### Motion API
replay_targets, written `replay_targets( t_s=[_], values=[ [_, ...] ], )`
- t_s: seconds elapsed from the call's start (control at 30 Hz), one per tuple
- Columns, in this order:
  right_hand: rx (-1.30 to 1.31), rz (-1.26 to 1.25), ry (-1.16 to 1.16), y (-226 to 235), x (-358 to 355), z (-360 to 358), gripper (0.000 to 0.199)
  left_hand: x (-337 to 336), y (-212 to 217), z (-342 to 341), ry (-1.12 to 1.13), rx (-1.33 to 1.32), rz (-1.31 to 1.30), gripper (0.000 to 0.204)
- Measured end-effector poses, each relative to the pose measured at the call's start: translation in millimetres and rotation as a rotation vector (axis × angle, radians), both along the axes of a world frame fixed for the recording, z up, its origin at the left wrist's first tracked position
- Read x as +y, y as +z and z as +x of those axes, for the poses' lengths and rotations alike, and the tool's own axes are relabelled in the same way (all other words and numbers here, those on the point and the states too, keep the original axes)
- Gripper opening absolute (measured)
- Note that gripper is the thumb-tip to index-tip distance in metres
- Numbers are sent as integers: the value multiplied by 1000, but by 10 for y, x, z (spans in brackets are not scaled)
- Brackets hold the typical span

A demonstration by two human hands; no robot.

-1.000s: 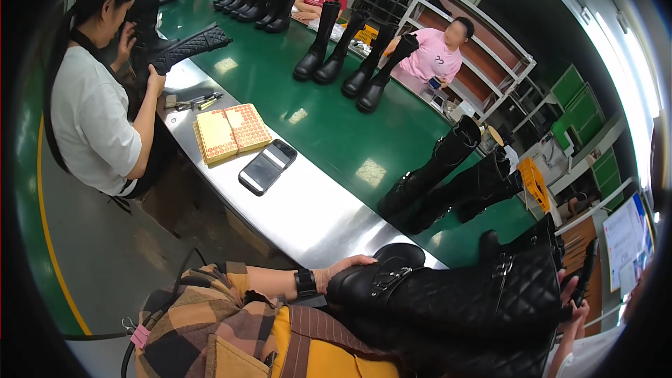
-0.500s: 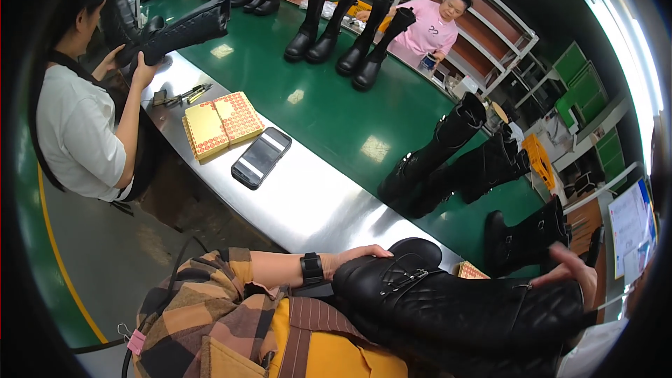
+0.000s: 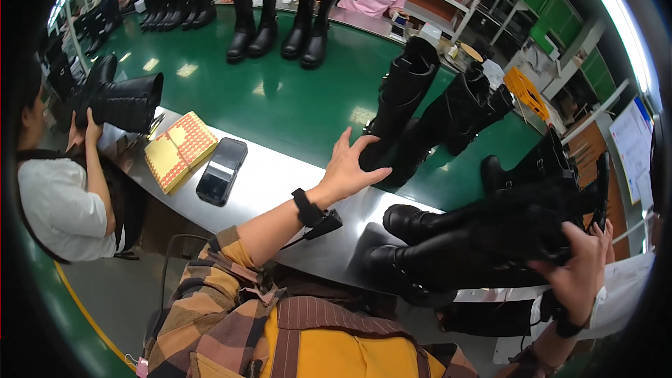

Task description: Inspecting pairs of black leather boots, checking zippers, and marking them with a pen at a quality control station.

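Observation:
My left hand [image 3: 352,168] is open and holds nothing, its fingers spread over the table edge. Its fingertips come close to a tall black boot [image 3: 408,87] standing upright with buckles on its side. At the lower right, a pair of long black boots [image 3: 448,255] lies tilted across the metal edge, toes to the left and shafts to the right. My right hand [image 3: 577,273] grips the shaft end of the nearer boot, thumb and fingers apart around it; blur hides the exact contact. Just beyond it, a co-worker's fingers [image 3: 607,238] show beside a white sleeve.
The green table [image 3: 308,105] has a metal edge bearing a phone [image 3: 222,171] and a yellow patterned bundle [image 3: 180,152]. More black boots [image 3: 315,28] stand across it. A co-worker at left holds a boot [image 3: 126,101]. A yellow crate [image 3: 526,91] sits at the far right.
My left hand has let go of the quilted black boot and moved up toward the standing boots. The boot in front of me has shifted away; two boots now lie at the edge.

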State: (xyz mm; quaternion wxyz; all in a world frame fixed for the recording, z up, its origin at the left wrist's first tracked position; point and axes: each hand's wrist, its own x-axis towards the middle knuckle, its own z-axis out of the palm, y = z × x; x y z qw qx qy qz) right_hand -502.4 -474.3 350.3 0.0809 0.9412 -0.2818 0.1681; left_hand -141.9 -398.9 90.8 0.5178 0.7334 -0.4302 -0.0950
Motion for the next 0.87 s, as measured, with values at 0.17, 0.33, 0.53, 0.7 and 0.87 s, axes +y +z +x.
replay_targets(
  t_s=[0.17,0.33,0.53,0.7,0.87],
  values=[
    [-31,51,55,-200,33,481,38,-786,11,-351,197,-260,36,91],
    [-40,101,40,-250,-15,398,51,-1424,26,-487,352,-299,-89,79],
    [-19,208,141,-209,-182,311,39,-1553,-76,104,439,-476,-294,36],
    [-81,156,181,-310,-301,304,40,-1158,73,858,635,-407,-375,34],
    [-55,291,110,-339,-371,354,41,-643,231,1399,709,-357,-467,23]
  ],
)
